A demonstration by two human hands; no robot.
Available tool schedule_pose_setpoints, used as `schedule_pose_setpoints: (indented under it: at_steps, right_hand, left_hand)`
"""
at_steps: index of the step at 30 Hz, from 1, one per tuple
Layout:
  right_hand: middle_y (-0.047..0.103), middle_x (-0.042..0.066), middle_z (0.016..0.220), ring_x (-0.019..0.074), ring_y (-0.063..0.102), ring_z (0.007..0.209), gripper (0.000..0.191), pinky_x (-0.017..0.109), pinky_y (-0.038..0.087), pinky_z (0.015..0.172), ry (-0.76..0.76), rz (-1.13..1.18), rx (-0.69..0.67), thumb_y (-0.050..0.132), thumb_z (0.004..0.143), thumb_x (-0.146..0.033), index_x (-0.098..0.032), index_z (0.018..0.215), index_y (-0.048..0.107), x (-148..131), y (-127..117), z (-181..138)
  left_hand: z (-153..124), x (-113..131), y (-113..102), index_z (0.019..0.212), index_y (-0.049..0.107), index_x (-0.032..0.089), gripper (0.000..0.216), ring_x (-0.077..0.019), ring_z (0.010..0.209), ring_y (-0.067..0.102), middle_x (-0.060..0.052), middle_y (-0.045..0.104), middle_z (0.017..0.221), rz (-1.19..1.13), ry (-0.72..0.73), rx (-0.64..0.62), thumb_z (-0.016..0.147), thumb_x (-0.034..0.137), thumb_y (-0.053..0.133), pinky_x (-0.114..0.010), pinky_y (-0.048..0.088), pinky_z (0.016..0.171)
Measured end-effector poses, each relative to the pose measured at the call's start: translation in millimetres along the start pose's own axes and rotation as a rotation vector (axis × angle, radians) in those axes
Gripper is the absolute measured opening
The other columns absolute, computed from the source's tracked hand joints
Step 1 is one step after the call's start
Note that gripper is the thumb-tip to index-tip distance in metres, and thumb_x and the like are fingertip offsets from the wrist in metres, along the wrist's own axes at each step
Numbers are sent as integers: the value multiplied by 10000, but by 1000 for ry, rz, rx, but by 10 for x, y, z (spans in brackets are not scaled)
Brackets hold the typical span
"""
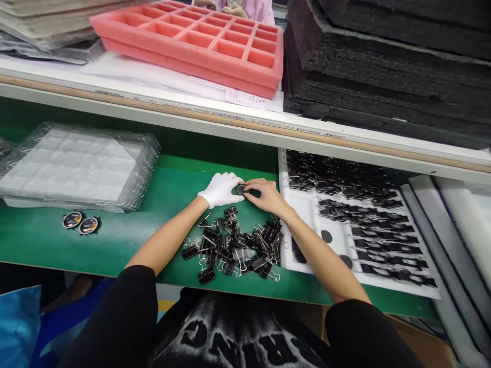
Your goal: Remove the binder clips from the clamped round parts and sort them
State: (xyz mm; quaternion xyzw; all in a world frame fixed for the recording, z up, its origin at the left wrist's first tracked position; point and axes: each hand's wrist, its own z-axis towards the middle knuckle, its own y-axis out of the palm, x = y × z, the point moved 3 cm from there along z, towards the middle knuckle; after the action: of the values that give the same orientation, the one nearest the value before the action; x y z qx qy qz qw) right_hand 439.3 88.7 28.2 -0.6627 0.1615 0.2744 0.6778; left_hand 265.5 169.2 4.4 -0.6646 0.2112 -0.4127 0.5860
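My left hand [220, 189], in a white glove, and my bare right hand [264, 196] meet over the green mat, both pinching a small dark round disc [241, 190] between their fingertips. Just below them lies a heap of black binder clips [233, 246] with silver handles. To the right a white foam tray [307, 209] holds rows of several black binder clips [360, 214] and a few dark round discs [326, 236] in its recesses.
Two round badges [80, 223] lie on the green mat [126, 240] at left, below a stack of clear blister trays [76, 166]. On the shelf above sit a pink foam grid tray [199, 43] and black foam sheets [383, 61]. Another person's hands show at top centre.
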Motion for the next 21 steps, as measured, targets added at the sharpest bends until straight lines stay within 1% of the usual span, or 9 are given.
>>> schedule_pose_setpoints:
  at_steps: [3,5,7,9,11,13,15,17,21]
  right_hand:
    - [696,129,1395,345,605,1325,207,537,395,1050,-22,-40,11,683,958,-293,-227,1133,772,-71,-115,-76]
    - [738,112,1282,307,661,1219,205,470,448,990,-85,-12,-60,680,961,-299,-232,1135,767,-189,-142,-149]
    - [780,71,1090,248,714,1011,185,386,488,866,-123,22,-184,677,974,-334,-234,1103,761,-340,-98,-227]
    - [788,35,916,215,713,824,210,344,474,745,-56,1,-261,684,979,-389,-228,1102,740,-474,-8,-281]
    - [792,16,827,216,713,754,247,338,451,692,75,-18,-273,696,971,-428,-223,1108,704,-563,89,-291]
    - [805,12,815,222,735,760,225,337,464,693,172,59,-277,706,956,-408,-219,1075,672,-612,173,-264]
    - [818,14,844,218,758,794,161,330,496,714,226,183,-292,705,938,-335,-220,1039,656,-613,231,-222]
    - [823,13,859,211,771,822,154,320,527,747,270,295,-307,709,896,-230,-219,1041,657,-567,261,-194]
    - [813,14,851,203,775,862,300,327,576,826,319,508,-311,694,809,-79,-199,1083,671,-433,295,-239]
  left_hand:
    - [-14,2,-12,1422,621,259,607,-341,1237,613,-104,675,1365,-14,11,15,911,584,663,-450,423,991]
    - [-24,6,-18,1492,573,298,635,-337,1259,604,-93,634,1467,-34,43,15,926,576,645,-450,418,1002]
    - [-27,16,-18,1489,584,340,569,-322,1247,610,-61,626,1499,-45,83,-3,952,527,611,-447,419,992]
    - [-22,23,-15,1441,629,334,509,-314,1233,617,-51,653,1461,-39,87,-20,946,453,606,-443,426,977]
    - [-10,20,-14,1454,619,288,554,-323,1257,610,-82,660,1432,-20,37,-21,911,401,628,-440,435,976]
    - [1,13,-13,1506,570,239,635,-341,1272,604,-127,654,1408,11,-25,-17,890,377,636,-446,441,976]
    - [8,11,-9,1530,544,214,661,-355,1259,608,-155,652,1370,44,-53,-17,895,379,628,-456,442,964]
    - [12,8,0,1467,597,219,581,-355,1225,619,-155,662,1315,69,-54,-18,911,386,617,-460,439,943]
    - [9,1,13,1291,689,232,395,-337,1165,633,-130,684,1227,68,-46,17,955,418,593,-458,432,910]
